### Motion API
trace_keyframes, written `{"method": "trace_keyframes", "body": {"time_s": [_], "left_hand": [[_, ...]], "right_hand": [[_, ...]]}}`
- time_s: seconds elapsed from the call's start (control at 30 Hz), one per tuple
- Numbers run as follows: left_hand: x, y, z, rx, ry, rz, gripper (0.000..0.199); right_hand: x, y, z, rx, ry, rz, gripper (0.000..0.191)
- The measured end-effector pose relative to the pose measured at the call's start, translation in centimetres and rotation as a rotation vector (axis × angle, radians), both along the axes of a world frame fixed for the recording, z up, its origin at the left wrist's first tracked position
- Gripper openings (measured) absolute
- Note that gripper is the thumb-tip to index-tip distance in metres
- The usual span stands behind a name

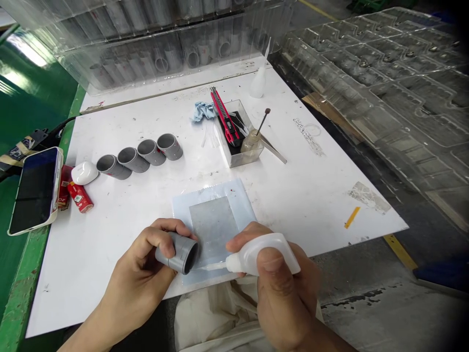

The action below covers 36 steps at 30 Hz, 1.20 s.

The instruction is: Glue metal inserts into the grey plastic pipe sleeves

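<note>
My left hand (141,259) is shut around a short grey plastic pipe coupling (176,254), with its open end turned to the right. My right hand (282,288) grips a white plastic squeeze bottle (256,255), and its thin nozzle (214,266) points left. The nozzle tip sits at the lower rim of the coupling, though I cannot tell whether they touch. Both hands are above a pale blue sheet (236,205) with a grey rectangular patch. Several similar grey couplings (150,152) lie in a row on the table, away from my hands.
The white-topped table (311,195) holds a clear box with a red utility knife, a small glass jar with a stick, metal tweezers, a blue cloth, and a white bottle. A phone, white earbud case and red tin lie left. Clear plastic trays stand behind and right.
</note>
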State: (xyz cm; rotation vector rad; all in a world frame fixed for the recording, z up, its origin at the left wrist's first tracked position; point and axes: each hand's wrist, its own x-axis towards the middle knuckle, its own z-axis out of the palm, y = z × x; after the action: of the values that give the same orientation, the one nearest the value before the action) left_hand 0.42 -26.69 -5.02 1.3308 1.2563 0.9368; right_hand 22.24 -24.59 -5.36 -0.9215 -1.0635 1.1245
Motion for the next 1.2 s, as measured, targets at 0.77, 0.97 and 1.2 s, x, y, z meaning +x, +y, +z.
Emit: {"method": "trace_keyframes", "body": {"time_s": [0.77,0.97,1.2], "left_hand": [[-0.1,-0.1,-0.2,0.023,0.037,0.013,0.022],[-0.1,0.0,-0.2,0.033,0.051,-0.003,0.023],[-0.2,0.0,-0.3,0.015,0.043,0.004,0.023]], "right_hand": [[0.4,-1.0,-0.9,-0.141,0.069,0.072,0.027],[0.4,-1.1,-1.1,-0.125,0.062,0.066,0.025],[0.6,-0.9,-0.6,-0.153,0.025,0.068,0.035]]}}
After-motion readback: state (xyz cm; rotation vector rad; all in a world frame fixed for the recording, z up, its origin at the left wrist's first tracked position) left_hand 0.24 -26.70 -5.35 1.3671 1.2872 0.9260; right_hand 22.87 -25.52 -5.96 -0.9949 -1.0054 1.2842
